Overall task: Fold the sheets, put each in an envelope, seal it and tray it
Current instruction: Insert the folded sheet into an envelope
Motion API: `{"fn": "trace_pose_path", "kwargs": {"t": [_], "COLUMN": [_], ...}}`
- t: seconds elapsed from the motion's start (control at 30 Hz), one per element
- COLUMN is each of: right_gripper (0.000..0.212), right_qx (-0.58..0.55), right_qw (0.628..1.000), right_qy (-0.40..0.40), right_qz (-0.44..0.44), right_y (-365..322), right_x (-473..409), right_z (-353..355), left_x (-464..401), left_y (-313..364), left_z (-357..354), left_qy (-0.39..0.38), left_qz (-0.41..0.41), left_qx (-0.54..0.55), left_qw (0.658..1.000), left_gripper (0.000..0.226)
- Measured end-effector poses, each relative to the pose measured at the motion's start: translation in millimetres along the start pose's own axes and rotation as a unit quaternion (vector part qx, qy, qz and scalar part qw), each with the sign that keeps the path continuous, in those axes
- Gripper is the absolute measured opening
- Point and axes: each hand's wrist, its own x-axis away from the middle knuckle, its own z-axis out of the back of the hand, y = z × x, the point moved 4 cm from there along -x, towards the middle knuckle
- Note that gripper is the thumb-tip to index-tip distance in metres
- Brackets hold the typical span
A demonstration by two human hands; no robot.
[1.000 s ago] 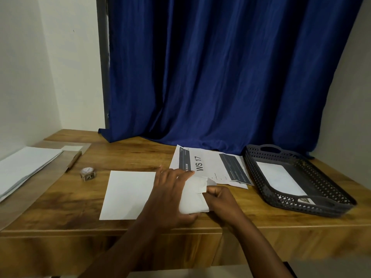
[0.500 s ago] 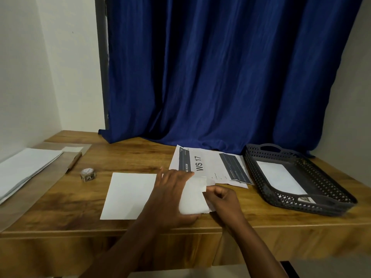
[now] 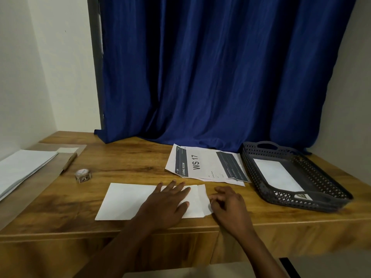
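Head view: a white envelope (image 3: 140,199) lies flat near the front edge of the wooden desk (image 3: 124,169). The left hand (image 3: 166,203) presses down on its right half, fingers straight and spread. The right hand (image 3: 228,205) rests just beside the envelope's right end, where the flap (image 3: 202,199) stands out; its fingers are loosely curled, and I cannot tell whether they pinch the flap edge. Behind the hands lie printed sheets (image 3: 204,164) (one reads "WS 17"). To the right sits a dark perforated tray (image 3: 313,199) holding a white envelope. On the left are a small roll of tape (image 3: 83,175), a pen (image 3: 69,162) and a stack of blank paper (image 3: 22,169).
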Motion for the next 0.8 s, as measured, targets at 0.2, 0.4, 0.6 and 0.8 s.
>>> {"fn": "trace_pose_path", "kwargs": {"t": [0.2, 0.4, 0.6, 0.8], "right_gripper": [0.021, 0.032, 0.04, 0.049], "right_qx": [-0.224, -0.132, -0.001, 0.053], "right_qw": [0.974, 0.983, 0.983, 0.979], "right_qy": [-0.033, -0.093, -0.119, -0.109], "right_qz": [0.016, 0.091, 0.14, 0.161], "right_y": [-25.1, -37.2, -41.2, -45.4], "right_x": [7.2, 18.4, 32.9, 48.7], "right_z": [1.0, -8.1, -7.3, -9.7], "left_x": [0.4, 1.8, -2.9, -1.8], "left_y": [-0.8, -1.3, -3.2, -2.4], "left_z": [0.1, 0.8, -3.4, -2.5], "left_qy": [-0.002, 0.003, 0.007, 0.02], "left_qz": [0.009, 0.014, -0.008, -0.008], "left_qx": [-0.009, 0.007, -0.004, 0.004], "left_qw": [1.0, 1.0, 1.0, 1.0], "left_gripper": [0.065, 0.081, 0.055, 0.053]}}
